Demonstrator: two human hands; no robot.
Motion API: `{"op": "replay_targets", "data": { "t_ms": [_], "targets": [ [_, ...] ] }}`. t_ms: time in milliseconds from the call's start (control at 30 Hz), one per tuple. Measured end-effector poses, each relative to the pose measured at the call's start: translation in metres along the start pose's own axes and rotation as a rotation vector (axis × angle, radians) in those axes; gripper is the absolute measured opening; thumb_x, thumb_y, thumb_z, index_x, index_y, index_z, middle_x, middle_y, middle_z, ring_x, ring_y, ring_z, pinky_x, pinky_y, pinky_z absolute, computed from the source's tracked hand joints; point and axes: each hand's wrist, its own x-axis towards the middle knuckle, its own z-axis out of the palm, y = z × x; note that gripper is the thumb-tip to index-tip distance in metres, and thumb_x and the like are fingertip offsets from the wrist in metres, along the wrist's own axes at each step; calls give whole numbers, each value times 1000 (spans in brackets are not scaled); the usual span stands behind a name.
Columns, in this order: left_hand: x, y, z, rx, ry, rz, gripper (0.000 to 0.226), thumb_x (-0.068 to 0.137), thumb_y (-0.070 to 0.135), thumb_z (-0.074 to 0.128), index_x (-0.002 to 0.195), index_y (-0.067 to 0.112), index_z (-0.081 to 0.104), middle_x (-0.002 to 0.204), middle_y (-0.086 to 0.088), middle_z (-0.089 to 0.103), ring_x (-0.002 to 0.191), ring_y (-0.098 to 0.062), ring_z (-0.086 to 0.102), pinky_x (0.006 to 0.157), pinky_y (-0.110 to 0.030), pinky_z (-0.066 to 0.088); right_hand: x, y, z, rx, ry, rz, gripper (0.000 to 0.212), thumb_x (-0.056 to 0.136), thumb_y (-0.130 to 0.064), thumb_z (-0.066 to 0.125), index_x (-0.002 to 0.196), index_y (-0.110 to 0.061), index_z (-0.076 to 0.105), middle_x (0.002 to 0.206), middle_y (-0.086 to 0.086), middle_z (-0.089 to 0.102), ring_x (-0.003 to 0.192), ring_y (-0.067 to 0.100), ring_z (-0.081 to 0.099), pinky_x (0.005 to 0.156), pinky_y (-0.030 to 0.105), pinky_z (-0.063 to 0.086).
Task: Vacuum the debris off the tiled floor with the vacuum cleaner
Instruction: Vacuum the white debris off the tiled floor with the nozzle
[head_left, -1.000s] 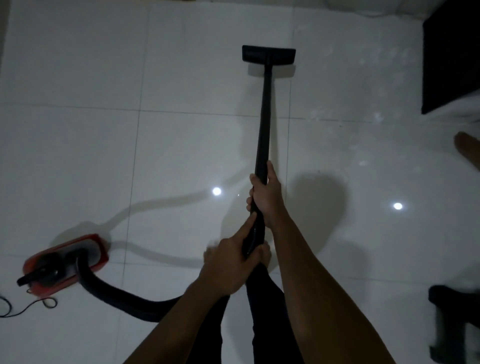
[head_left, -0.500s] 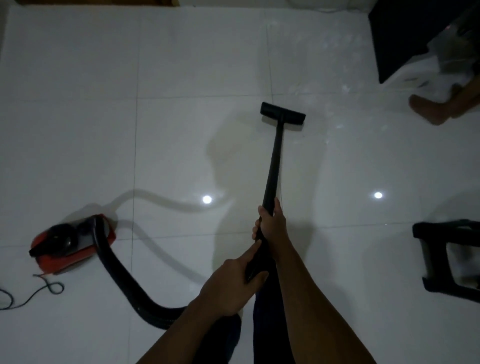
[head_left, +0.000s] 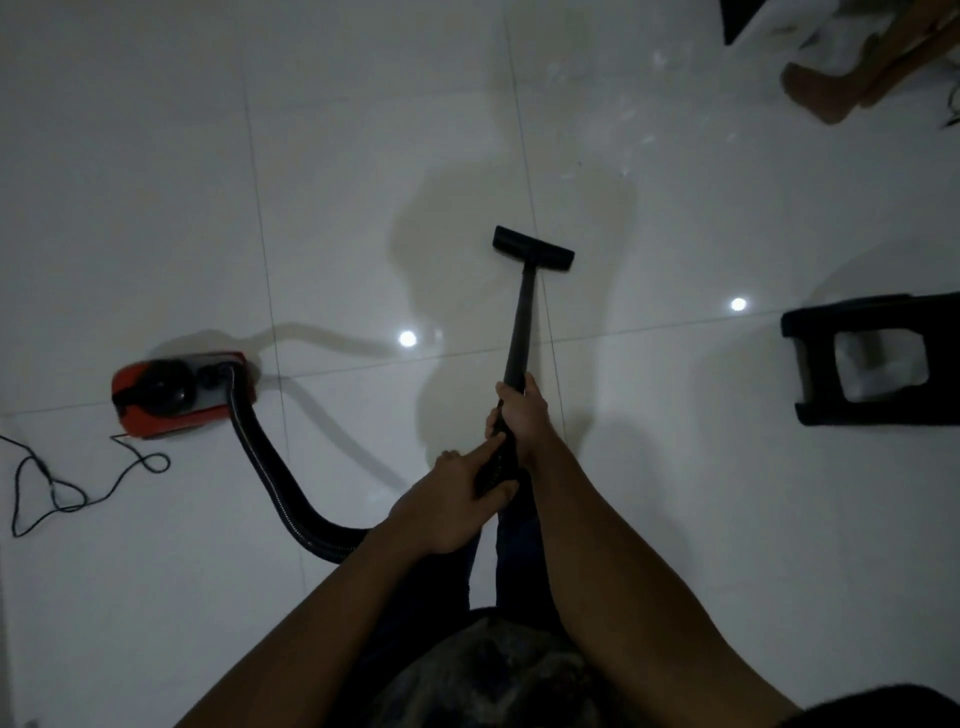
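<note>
Vacuum wand (head_left: 521, 322) inside both hands' fingers (head_left: 492, 415)

Dim, underexposed, grey cast; light comes from overhead; we get one glare spot (head_left: 407, 339) left of the wand (head_left: 519, 322) and a second glare spot (head_left: 738, 304) right of it, both mirrored in the glossy tiled floor (head_left: 156, 156); broad soft shadow (head_left: 457, 218) of the person ahead, thin hose shadow (head_left: 332, 340) at left; wand and stool (head_left: 857, 312) read as flat silhouettes; grout lines (head_left: 260, 234) bow toward the edges; forearms (head_left: 623, 597) soft, noisy; top-right corner is smeared.
</note>
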Motion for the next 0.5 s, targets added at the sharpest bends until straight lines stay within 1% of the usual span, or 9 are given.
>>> {"op": "replay_targets", "data": {
  "t_ms": [67, 167, 267, 300, 367, 400, 500],
  "targets": [
    [-1, 4, 6, -1, -10, -4, 64, 100, 46, 49, 155, 39, 18, 122, -1, 67, 102, -17, 64, 95, -34, 51, -1, 4, -6, -7, 18, 13, 40, 105, -16, 57, 143, -21, 47, 64, 12, 52, 41, 17, 51, 39, 25, 45],
    [2, 14, 11, 25, -23, 10, 61, 101, 41, 49, 155, 34, 22, 113, -1, 71, 96, -11, 66, 97, -33, 48, 4, 4, -14, 0, 17, 26, 37, 105, -17, 57, 140, -23, 47, 63, 11, 52, 41, 17, 52, 40, 26, 45],
    [10, 20, 12, 48, -19, -2, 62, 100, 41, 50, 156, 32, 22, 123, -2, 68, 101, -12, 66, 98, -36, 50, 9, -2, -19, 12, 15, 46, 31, 104, -19, 59, 134, -25, 52, 61, 10, 54, 42, 17, 53, 41, 27, 45],
    [14, 23, 11, 54, -13, -5, 63, 100, 42, 50, 156, 32, 22, 124, -2, 68, 100, -13, 66, 95, -38, 52, 11, -5, -20, 16, 8, 52, 30, 104, -20, 59, 132, -27, 53, 59, 8, 55, 43, 16, 53, 42, 27, 45],
    [20, 29, 10, 54, -20, -8, 63, 100, 42, 50, 155, 34, 22, 119, -3, 70, 95, -15, 68, 90, -40, 54, 15, -13, -23, 20, -4, 50, 31, 105, -21, 58, 135, -26, 52, 57, 6, 55, 43, 15, 53, 42, 27, 45],
    [24, 33, 9, 50, -24, -5, 62, 100, 42, 50, 155, 34, 23, 117, -3, 70, 93, -15, 68, 90, -41, 54, 18, -18, -26, 22, -15, 45, 31, 106, -21, 57, 136, -24, 51, 57, 7, 54, 42, 15, 52, 40, 26, 44],
    [42, 44, 7, 56, -33, -11, 63, 101, 39, 50, 156, 31, 21, 122, -5, 68, 95, -16, 68, 91, -38, 54, 31, -32, -34, 10, -41, 28, 28, 107, -20, 54, 135, -20, 49, 58, 10, 52, 40, 17, 49, 36, 24, 41]
  ]
}}
